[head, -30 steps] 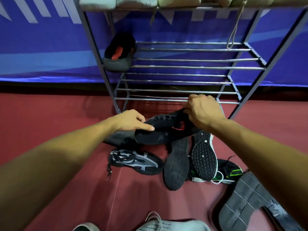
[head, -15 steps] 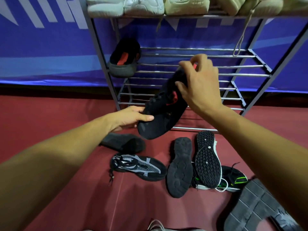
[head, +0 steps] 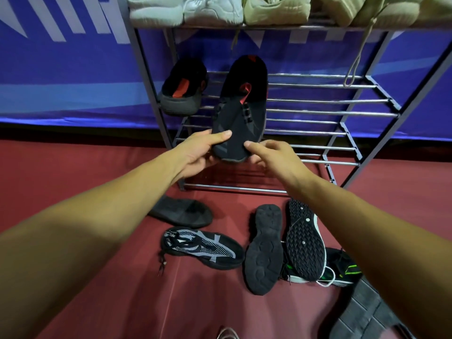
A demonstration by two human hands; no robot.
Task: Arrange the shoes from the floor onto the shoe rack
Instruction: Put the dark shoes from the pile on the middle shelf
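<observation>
Fingers of the left hand (head: pixel 195 152) curl around the toe of a black shoe with red lining (head: pixel 241 106), thumb on top and the rest underneath, clamped on it. The right hand (head: pixel 271 155) meets the same toe from the other side, its thumb tip touching the upper and its fingers tucked below the sole, so both hands hold this one shoe. The shoe points heel-first into the shoe rack (head: pixel 330 113), its heel end lying over the bars of the middle shelf while the toe sticks out past the front of the rack.

Left of the held shoe, on the same shelf of the rack, sits its matching black shoe (head: pixel 183 89), heel toward the camera, red lining showing. On the rack's top shelf stand pale grey sneakers (head: pixel 186 8) and, to their right, beige sneakers (head: pixel 276 8), with a beige lace (head: pixel 354 59) hanging down over the shelf below.

On the red floor (head: pixel 73 167) in front of the rack lie more shoes: a dark slip-on (head: pixel 183 211) nearest the rack's left leg, a black and grey mesh shoe (head: pixel 203 248) below it, a black shoe turned sole-up (head: pixel 264 248), and just beside it a white-edged shoe sole-up (head: pixel 305 243) resting on a black shoe with green stripes (head: pixel 347 267). A grey ridged sole (head: pixel 362 314) shows at the lower right edge.
</observation>
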